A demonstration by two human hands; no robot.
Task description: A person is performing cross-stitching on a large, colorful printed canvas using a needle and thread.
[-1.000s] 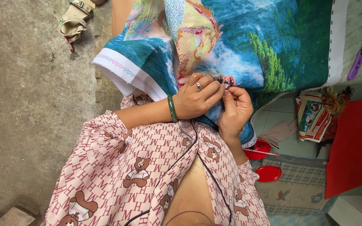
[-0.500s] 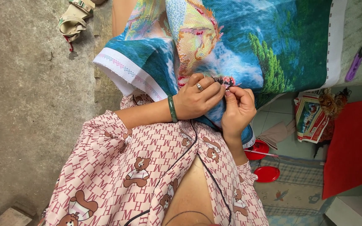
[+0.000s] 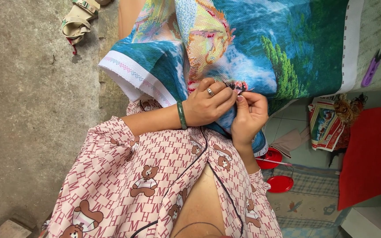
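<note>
1. Bare concrete floor (image 3: pixel 27 132) spreading out beside the left hand; beige sandal (image 3: pixel 78 20) lying well beyond that hand.
2. Cross-stitch cloth (image 3: pixel 287 48) draped over the lap, stitched in blues and greens with a yellow-pink patch, white unstitched border (image 3: pixel 128 75) folded back just past the left hand.
3. Left hand (image 3: pixel 208 105), ring and green bangle (image 3: pixel 181 115) on, fingers closed on a fold of the cloth.
4. Right hand (image 3: pixel 248 114) touching the left, fingertips pinched at a dark-red stitched spot; too small to tell whether a needle sits between them.
5. Red round tub (image 3: pixel 270 158) below the right hand, red lid (image 3: pixel 280 184) beside it; contents hidden.
6. Cloth's long axis running away from both hands toward the right hand's side, far border near purple snips (image 3: pixel 372 67).
7. Red fabric (image 3: pixel 371 158) and a printed packet (image 3: pixel 325 125) well off on the right hand's side.
</note>
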